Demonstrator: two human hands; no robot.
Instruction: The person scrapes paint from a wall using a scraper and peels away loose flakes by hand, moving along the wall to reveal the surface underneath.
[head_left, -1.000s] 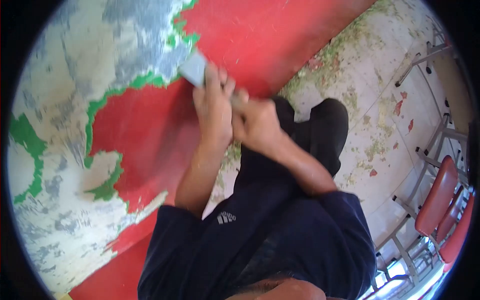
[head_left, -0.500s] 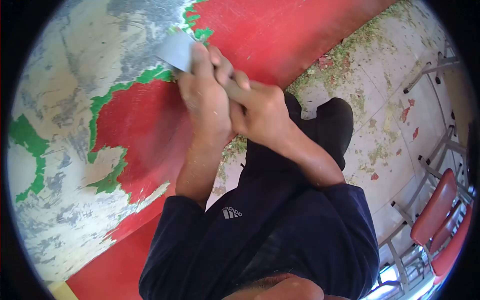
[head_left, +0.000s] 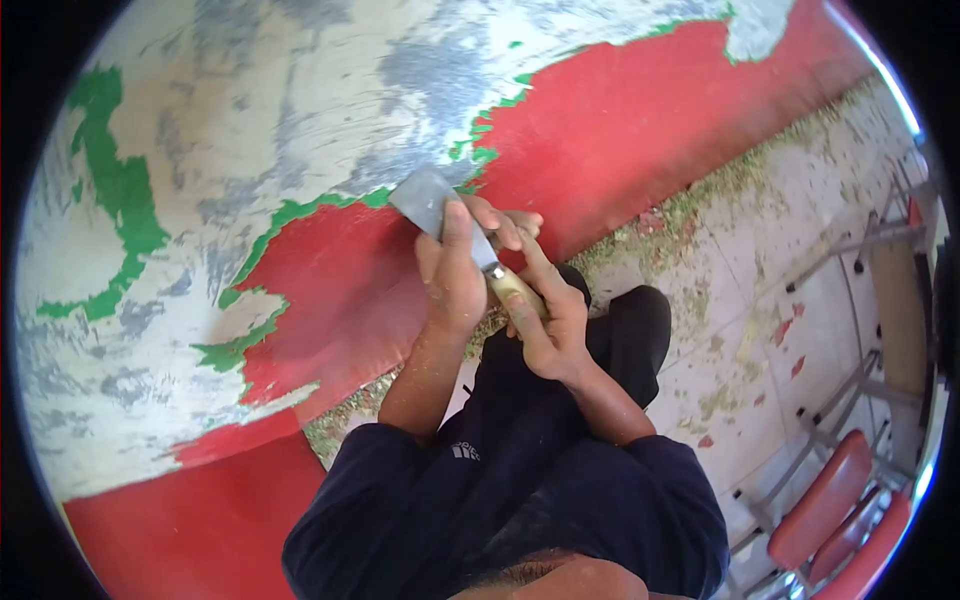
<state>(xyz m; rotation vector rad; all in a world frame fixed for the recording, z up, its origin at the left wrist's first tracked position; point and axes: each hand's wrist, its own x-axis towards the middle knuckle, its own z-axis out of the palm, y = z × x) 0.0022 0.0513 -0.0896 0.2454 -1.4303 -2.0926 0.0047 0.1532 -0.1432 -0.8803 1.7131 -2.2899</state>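
Note:
A scraper (head_left: 484, 249) with a wide flat metal blade and a pale handle is held between my two hands. My left hand (head_left: 456, 280) grips the blade, its thumb lying along the metal and its fingers behind. My right hand (head_left: 560, 325) is around the handle, the thumb resting on top and the index finger stretched forward. The blade's broad edge lies over the border where red paint (head_left: 340, 275) meets a scraped white and grey surface (head_left: 300, 110). Jagged green paint (head_left: 290, 213) shows along that border. Part of the left fingers is hidden behind the blade.
Paint flakes (head_left: 650, 235) are strewn over the pale tiled floor (head_left: 740, 310) beside the painted surface. Red-seated metal chairs (head_left: 825, 495) stand at the lower right. My dark trouser leg (head_left: 640, 335) is beyond the right hand.
The view has shifted, so the painted border and both hands sit lower and further right. More of the scraper's handle and blade shows, and my right fingers have straightened somewhat.

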